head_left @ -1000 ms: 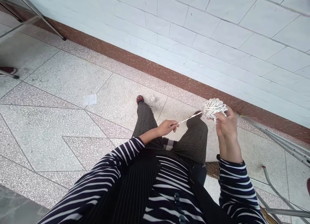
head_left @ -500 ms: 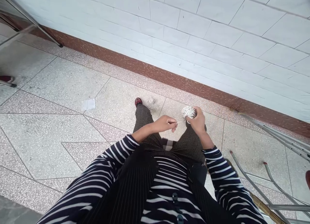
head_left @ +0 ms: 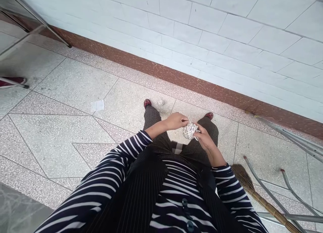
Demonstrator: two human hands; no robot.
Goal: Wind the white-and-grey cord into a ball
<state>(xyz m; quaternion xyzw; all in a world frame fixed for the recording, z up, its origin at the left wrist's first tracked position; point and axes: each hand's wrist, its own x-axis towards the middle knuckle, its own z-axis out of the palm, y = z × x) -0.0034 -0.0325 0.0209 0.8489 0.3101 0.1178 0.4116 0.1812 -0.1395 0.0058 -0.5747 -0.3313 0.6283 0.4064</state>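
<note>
A ball of white cord with dark flecks (head_left: 189, 130) sits in my right hand (head_left: 205, 138), whose fingers wrap its right side. My left hand (head_left: 176, 121) is closed in a pinch at the ball's upper left edge, on what looks like a strand of the cord; the strand itself is barely visible. Both hands are in front of my waist, above the gap between my knees. On the floor by my left shoe (head_left: 147, 103) lies a small loose heap of similar cord (head_left: 160, 101).
A white paper sheet (head_left: 98, 105) lies on the floor to the left. To the right are a straw broom (head_left: 262, 197) and metal tube legs (head_left: 264, 186). A tiled wall (head_left: 176, 28) runs ahead. At far left, a metal frame (head_left: 50, 28) stands near another person's shoe (head_left: 11, 81).
My right hand has brought the ball left and down, turning it, so it now meets my left hand. The heap on the floor looks smaller. The view has shifted slightly.
</note>
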